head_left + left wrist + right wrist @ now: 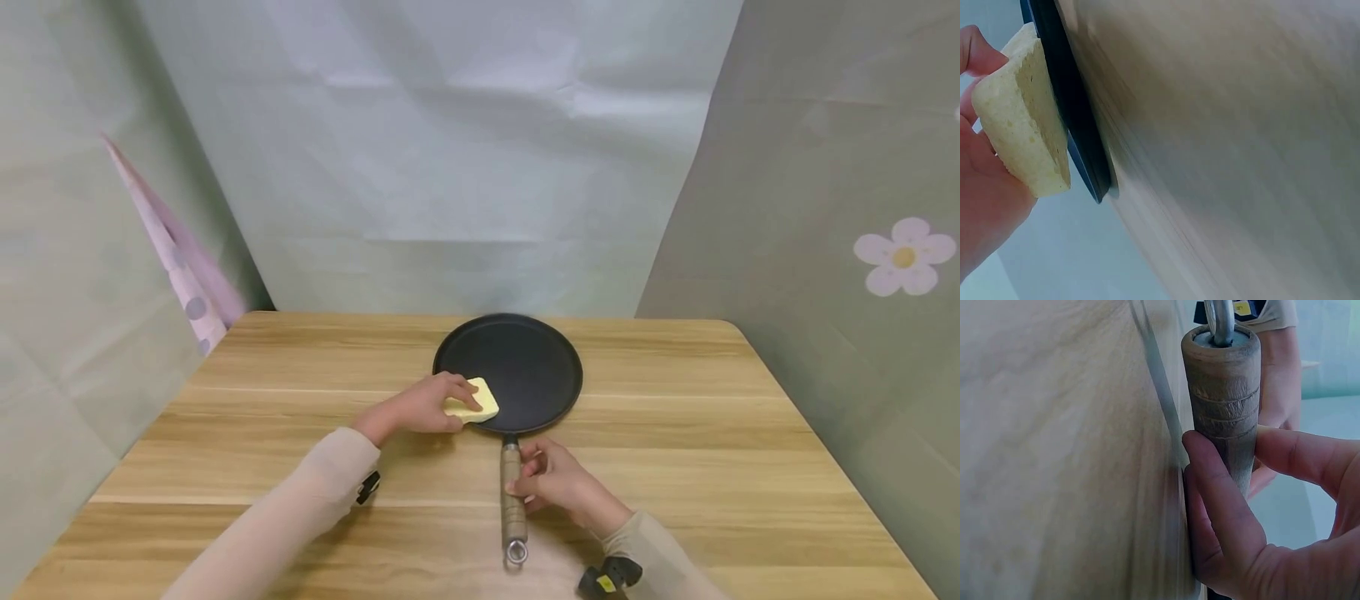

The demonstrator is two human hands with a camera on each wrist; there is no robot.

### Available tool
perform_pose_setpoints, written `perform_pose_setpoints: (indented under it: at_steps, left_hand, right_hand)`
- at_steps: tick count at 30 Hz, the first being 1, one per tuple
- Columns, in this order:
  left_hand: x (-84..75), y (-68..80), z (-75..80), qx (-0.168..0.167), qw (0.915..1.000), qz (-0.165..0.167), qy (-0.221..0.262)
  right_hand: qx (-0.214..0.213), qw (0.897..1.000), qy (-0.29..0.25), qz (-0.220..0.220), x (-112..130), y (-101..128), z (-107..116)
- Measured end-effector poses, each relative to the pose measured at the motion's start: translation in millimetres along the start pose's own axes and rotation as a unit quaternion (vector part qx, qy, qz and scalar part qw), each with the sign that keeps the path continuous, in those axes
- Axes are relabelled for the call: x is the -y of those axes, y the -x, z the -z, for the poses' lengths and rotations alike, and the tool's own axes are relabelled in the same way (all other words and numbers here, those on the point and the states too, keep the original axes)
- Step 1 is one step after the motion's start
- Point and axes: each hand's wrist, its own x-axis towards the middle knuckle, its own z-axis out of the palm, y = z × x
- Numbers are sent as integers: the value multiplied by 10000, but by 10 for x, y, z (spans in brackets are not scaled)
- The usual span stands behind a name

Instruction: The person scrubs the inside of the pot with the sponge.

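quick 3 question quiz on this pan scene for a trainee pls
1. True or false: the left hand holds a yellow sponge against the pan.
2. What does the right hand grip? A) the pan's rim B) the wooden handle C) the sponge
3. Which material is the table?

Key: 1 true; 2 B; 3 wood.

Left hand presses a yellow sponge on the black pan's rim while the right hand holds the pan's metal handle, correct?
Not quite: the handle is wooden, with only a metal ring at its end, as the right wrist view shows. The left hand does press the sponge on the pan; the right hand holds the handle.
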Motion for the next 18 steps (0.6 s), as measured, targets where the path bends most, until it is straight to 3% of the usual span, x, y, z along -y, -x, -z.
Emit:
perform_pose_setpoints:
  at_steps: [18]
  left_hand:
    - [-159,-115,-59,240,9987,-446,109]
  right_hand:
    - [84,9999,-68,61,22,-13,1]
